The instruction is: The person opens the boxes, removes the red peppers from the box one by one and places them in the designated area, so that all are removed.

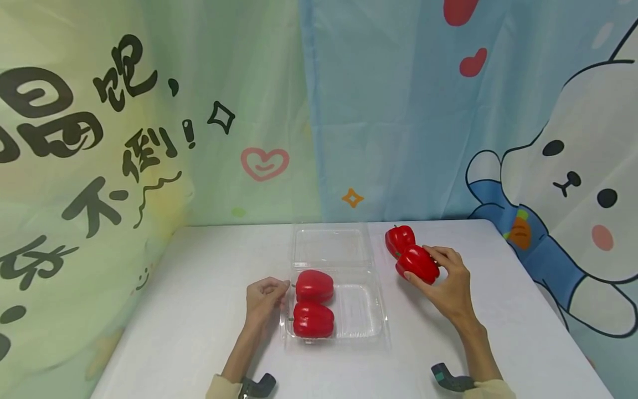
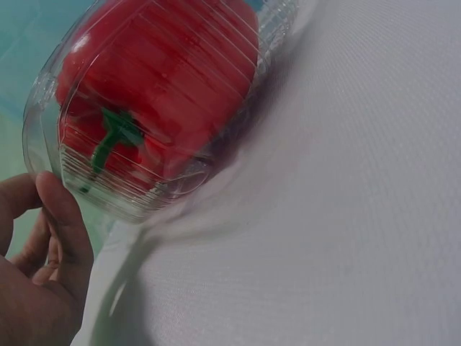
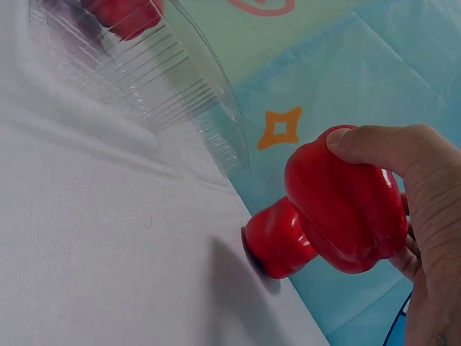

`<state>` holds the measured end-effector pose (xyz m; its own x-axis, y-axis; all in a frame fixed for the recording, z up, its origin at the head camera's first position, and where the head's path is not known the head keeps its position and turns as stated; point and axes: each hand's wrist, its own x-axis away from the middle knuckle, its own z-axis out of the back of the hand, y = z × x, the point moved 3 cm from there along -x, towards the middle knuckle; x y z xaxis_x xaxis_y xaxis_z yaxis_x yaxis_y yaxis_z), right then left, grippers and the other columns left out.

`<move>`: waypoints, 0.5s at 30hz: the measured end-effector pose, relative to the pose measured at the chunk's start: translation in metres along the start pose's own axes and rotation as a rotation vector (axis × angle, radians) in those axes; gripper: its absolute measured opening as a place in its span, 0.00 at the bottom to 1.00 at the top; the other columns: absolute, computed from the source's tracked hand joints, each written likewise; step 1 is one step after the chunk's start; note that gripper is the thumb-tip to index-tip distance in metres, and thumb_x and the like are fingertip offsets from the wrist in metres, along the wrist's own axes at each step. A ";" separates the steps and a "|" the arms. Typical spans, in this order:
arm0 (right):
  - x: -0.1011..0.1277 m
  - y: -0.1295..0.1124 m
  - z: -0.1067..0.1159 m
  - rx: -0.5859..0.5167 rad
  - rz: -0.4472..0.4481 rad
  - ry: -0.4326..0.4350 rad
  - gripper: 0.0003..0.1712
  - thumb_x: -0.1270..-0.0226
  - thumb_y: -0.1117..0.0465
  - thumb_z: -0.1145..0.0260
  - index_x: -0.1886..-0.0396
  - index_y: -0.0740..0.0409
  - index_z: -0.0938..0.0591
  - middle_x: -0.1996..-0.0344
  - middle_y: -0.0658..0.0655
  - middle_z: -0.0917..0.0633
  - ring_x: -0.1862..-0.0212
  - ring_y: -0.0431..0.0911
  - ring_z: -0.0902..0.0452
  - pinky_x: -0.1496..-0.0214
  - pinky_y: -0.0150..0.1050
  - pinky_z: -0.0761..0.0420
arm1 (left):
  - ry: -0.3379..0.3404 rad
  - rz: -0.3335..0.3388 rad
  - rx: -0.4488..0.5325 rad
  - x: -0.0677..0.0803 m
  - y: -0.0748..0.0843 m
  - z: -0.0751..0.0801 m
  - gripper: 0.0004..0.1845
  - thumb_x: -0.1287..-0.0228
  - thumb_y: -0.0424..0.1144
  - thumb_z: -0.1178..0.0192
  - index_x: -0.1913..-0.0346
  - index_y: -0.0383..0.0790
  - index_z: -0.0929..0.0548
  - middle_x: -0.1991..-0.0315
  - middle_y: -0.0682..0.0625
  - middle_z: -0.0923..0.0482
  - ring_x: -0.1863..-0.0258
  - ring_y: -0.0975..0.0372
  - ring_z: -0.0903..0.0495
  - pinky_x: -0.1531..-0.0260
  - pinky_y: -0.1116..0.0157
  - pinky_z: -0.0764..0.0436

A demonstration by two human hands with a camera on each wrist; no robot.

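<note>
Fingers of the right hand (image 1: 451,285) curl round a red pepper (image 1: 417,264), lifted just off the white table (image 1: 174,321), close to another pepper (image 1: 399,239) resting behind it. Loosely curled and holding nothing, the left hand (image 1: 264,299) lies against the left edge of a clear plastic clamshell box (image 1: 364,318), where two peppers (image 1: 314,303) sit side by side; its lid lies open behind. Farther back hang a green curtain with black characters (image 1: 89,138) and a blue curtain with a cartoon rabbit (image 1: 568,183).

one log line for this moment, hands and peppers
right hand: grips red bell pepper | left hand: at clear plastic clamshell tray, two peppers inside | fourth pepper: on white table
</note>
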<state>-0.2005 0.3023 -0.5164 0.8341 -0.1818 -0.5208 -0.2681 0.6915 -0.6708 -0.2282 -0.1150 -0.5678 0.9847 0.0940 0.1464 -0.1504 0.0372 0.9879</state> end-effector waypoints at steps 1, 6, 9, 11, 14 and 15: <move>0.000 0.000 0.000 0.000 -0.001 0.002 0.43 0.52 0.67 0.12 0.33 0.66 0.16 0.39 0.68 0.17 0.39 0.54 0.23 0.44 0.10 0.33 | -0.001 -0.001 -0.003 0.000 0.000 0.000 0.13 0.28 0.37 0.28 0.60 0.26 0.12 0.76 0.46 0.15 0.80 0.65 0.20 0.75 0.72 0.19; 0.000 0.000 0.003 0.008 -0.011 0.011 0.43 0.52 0.67 0.12 0.33 0.67 0.16 0.39 0.68 0.17 0.39 0.54 0.23 0.45 0.10 0.33 | 0.000 0.001 0.001 -0.001 -0.001 0.000 0.12 0.28 0.37 0.28 0.60 0.27 0.12 0.76 0.45 0.14 0.80 0.65 0.19 0.75 0.72 0.18; 0.001 0.002 0.004 0.016 -0.022 0.014 0.43 0.51 0.67 0.12 0.33 0.66 0.16 0.38 0.68 0.17 0.38 0.55 0.23 0.45 0.10 0.33 | 0.000 0.003 0.009 -0.001 -0.001 0.000 0.12 0.28 0.36 0.28 0.60 0.26 0.12 0.76 0.46 0.14 0.80 0.65 0.19 0.76 0.72 0.18; 0.001 0.003 0.005 0.022 -0.031 0.014 0.43 0.51 0.67 0.12 0.32 0.66 0.16 0.38 0.67 0.17 0.37 0.55 0.23 0.45 0.10 0.34 | 0.001 0.004 0.012 -0.002 -0.002 0.001 0.12 0.28 0.37 0.28 0.61 0.26 0.12 0.76 0.47 0.14 0.80 0.65 0.19 0.76 0.72 0.18; 0.001 0.006 0.006 0.031 -0.045 0.016 0.42 0.50 0.66 0.12 0.32 0.65 0.17 0.37 0.67 0.17 0.37 0.56 0.23 0.45 0.09 0.34 | 0.004 0.005 0.016 -0.002 -0.002 0.001 0.12 0.28 0.36 0.28 0.61 0.27 0.12 0.77 0.47 0.14 0.81 0.65 0.20 0.76 0.72 0.19; 0.001 0.007 0.006 0.035 -0.048 0.016 0.42 0.50 0.66 0.12 0.32 0.65 0.17 0.37 0.67 0.17 0.37 0.56 0.23 0.45 0.09 0.35 | 0.004 0.004 0.017 -0.002 -0.002 0.000 0.12 0.28 0.36 0.28 0.61 0.27 0.12 0.77 0.47 0.14 0.81 0.65 0.20 0.76 0.72 0.19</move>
<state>-0.1982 0.3113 -0.5187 0.8376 -0.2261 -0.4973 -0.2112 0.7056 -0.6765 -0.2294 -0.1155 -0.5696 0.9837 0.0982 0.1505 -0.1531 0.0196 0.9880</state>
